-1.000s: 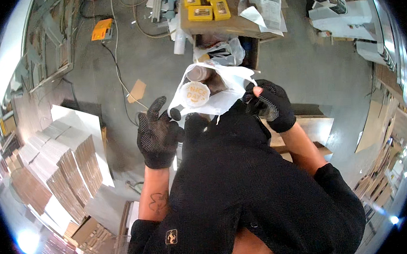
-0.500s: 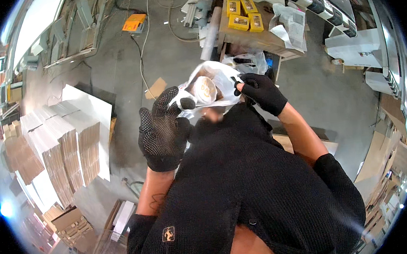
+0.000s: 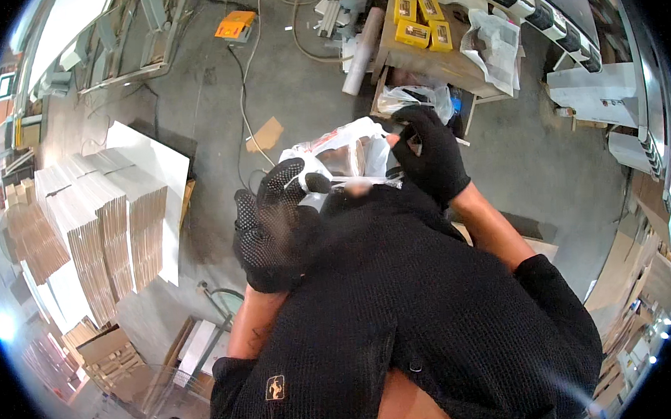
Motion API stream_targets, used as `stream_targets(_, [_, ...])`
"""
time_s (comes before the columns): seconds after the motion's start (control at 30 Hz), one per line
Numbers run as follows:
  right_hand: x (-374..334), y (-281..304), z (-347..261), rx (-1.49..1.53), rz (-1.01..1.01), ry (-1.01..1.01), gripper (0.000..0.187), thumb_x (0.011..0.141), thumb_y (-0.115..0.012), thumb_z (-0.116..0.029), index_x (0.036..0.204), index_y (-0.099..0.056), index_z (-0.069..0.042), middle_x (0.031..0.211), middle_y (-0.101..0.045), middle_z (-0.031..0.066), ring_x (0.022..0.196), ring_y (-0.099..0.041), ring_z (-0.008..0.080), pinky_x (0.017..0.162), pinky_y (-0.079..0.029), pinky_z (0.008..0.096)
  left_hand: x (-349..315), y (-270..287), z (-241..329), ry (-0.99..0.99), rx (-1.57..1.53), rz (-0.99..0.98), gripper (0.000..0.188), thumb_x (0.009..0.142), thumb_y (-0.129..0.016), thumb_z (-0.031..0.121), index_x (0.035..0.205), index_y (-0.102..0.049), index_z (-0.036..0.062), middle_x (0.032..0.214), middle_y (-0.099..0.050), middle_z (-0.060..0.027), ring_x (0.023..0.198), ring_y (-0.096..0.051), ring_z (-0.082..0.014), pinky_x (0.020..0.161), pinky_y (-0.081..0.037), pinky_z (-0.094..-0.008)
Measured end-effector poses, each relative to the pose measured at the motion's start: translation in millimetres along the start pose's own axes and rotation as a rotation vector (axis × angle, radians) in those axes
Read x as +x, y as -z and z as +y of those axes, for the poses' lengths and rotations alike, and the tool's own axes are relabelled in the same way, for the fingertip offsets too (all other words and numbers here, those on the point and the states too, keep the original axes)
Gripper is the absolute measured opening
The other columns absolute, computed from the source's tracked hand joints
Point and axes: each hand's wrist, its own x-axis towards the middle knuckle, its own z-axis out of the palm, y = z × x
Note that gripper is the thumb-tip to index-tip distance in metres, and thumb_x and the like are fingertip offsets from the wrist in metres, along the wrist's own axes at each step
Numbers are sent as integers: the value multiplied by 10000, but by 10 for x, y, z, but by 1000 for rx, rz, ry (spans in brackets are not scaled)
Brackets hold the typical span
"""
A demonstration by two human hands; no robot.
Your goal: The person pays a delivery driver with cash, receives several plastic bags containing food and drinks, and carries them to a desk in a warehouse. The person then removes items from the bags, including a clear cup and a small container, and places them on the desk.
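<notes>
White plastic bag (image 3: 337, 142) held before my chest, between my gloved hands: thumb and forefinger of my left hand (image 3: 273, 227) pinch its left edge, other fingers standing apart; my right hand (image 3: 434, 159) pinches its right edge

A white light (image 3: 3, 327) glares at far left; the floor (image 3: 203, 114) is softly lit; edges curve into black; the left hand (image 3: 279, 232) blurs.
</notes>
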Motion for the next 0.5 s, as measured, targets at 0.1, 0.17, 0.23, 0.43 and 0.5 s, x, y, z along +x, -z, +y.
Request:
stream_targets(0.1, [-168, -341, 160, 355, -456, 32, 394, 871, -638, -391, 1003, -631, -20, 892, -651, 158, 818, -632, 248, 756, -494, 365, -56, -13, -18, -13, 3, -71, 357, 763, -673, 162, 1108, -647, 72, 1279, -568, -91, 1170, -548, -203, 917, -383, -405])
stream_targets(0.17, [-125, -585, 413, 166, -540, -49, 421, 872, -625, -432, 981, -629, -25, 893, -648, 162, 836, -630, 294, 771, -489, 379, -75, -13, -5, 1, -25, -85, 377, 775, -681, 199, 1128, -637, 73, 1277, -572, -89, 1178, -547, -213, 940, -377, -414])
stream_targets(0.23, [-129, -808, 689, -26, -618, -133, 450, 873, -613, -472, 959, -627, -30, 894, -645, 166, 853, -628, 339, 786, -484, 393, -88, -34, 22, 13, -54, -74, 394, 783, -686, 225, 1143, -630, 76, 1272, -576, -89, 1181, -549, -223, 955, -373, -422])
stream_targets(0.43, [-82, -1178, 1095, 759, -693, -730, 660, 784, -684, -553, 1130, -615, 5, 1036, -664, 178, 920, -641, 305, 851, -498, 383, -76, -70, 154, 15, -125, -14, 367, 798, -666, 268, 1125, -639, 103, 1255, -603, -86, 1167, -579, -238, 1046, -314, -543])
stream_targets(0.5, [-183, -1330, 1108, 686, -540, -618, 704, 727, -739, -512, 1171, -593, 15, 1070, -655, 187, 963, -631, 311, 889, -495, 386, -48, -45, 166, -113, -142, 61, 356, 823, -643, 288, 1125, -638, 98, 1267, -598, -97, 1183, -573, -268, 1050, -312, -562])
